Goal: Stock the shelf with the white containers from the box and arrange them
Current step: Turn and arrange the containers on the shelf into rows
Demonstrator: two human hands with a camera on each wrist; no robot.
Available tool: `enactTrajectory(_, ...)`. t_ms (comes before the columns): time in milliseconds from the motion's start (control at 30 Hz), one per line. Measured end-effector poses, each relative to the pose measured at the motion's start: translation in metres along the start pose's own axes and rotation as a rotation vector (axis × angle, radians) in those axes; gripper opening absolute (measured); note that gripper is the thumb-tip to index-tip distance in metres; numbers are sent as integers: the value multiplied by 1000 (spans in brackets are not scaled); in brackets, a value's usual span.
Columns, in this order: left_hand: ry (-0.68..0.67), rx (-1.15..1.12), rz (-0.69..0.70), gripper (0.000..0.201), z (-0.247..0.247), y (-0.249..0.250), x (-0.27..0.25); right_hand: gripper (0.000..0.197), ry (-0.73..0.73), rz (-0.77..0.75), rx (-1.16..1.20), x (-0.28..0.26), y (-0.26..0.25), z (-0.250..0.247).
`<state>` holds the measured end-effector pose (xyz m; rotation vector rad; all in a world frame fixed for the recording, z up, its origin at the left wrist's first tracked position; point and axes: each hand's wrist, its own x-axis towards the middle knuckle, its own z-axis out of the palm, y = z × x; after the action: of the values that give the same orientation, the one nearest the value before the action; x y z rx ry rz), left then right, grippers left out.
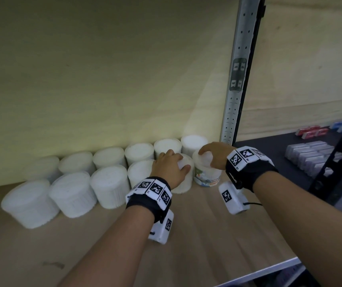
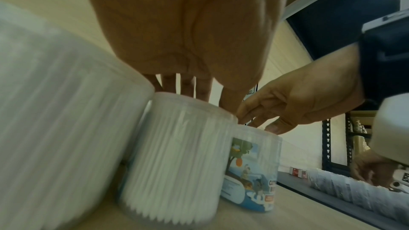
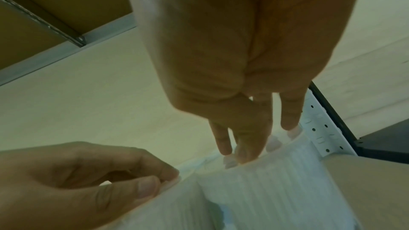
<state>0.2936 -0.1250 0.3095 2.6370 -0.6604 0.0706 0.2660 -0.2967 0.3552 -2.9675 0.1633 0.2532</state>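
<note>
Standing at the right end of the front row on the wooden shelf [image 1: 217, 235], two white cotton-bud containers are each held from above. The left hand [image 1: 171, 169] grips the plain-sided container [image 1: 183, 183], its fingers curled over the lid and the thumb against the near rim; from the left wrist camera the fingertips [image 2: 205, 93] sit on the lid's far edge. The right hand [image 1: 215, 155] grips the labelled container [image 1: 207, 175] just beside it — fingers arched over the top, tips pressed onto the lid, as the right wrist view shows. The label faces the front and carries a picture and the word "COTTON". The two containers appear to touch side by side.

To the left, the front row runs on with four more white containers [image 1: 110, 186], set close together. Behind them a back row of containers [image 1: 139, 153] stands against the pale plywood back panel [image 1: 103, 79], ending in one tub [image 1: 193, 141] just behind the right hand.

A perforated grey metal upright [image 1: 236, 90] rises at the shelf's right edge. Past it lies a darker shelf [image 1: 269, 150] with wrapped grey packs [image 1: 308, 154] and, further back, small red boxes [image 1: 310, 131] — their print is too small to read. Both wrists wear black bands [image 1: 149, 200] with black-and-white square markers.
</note>
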Motion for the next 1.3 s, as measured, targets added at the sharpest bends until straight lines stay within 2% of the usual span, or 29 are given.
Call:
enactTrajectory(367,-42,15,-8,48,-5,4,-1,58,14,-26,-23,-5,7,7)
enactTrajectory(500,-150,34,6,49,-14,5,1,57,19,-23,-34,-7,8,8)
enactTrajectory(733,-286,-75,21,46,-28,8,2,58,33,-14,-46,-6,7,8)
enactTrajectory(967,-377,-60,60,59,-38,8,4,59,36,-15,-33,-6,8,8)
enactTrajectory(1067,-313,-92,63,52,-41,5,5,57,61,-25,-12,-6,9,9)
enactTrajectory(1167,-111,-72,41,39,-36,4,9,57,60,-22,-4,-6,8,8)
enactTrajectory(1233,-48,-14,-24,43,-29,6,9,57,49,-26,-7,-6,8,7)
enactTrajectory(1300,-54,90,-60,50,-22,8,7,58,41,-23,-15,-6,8,6)
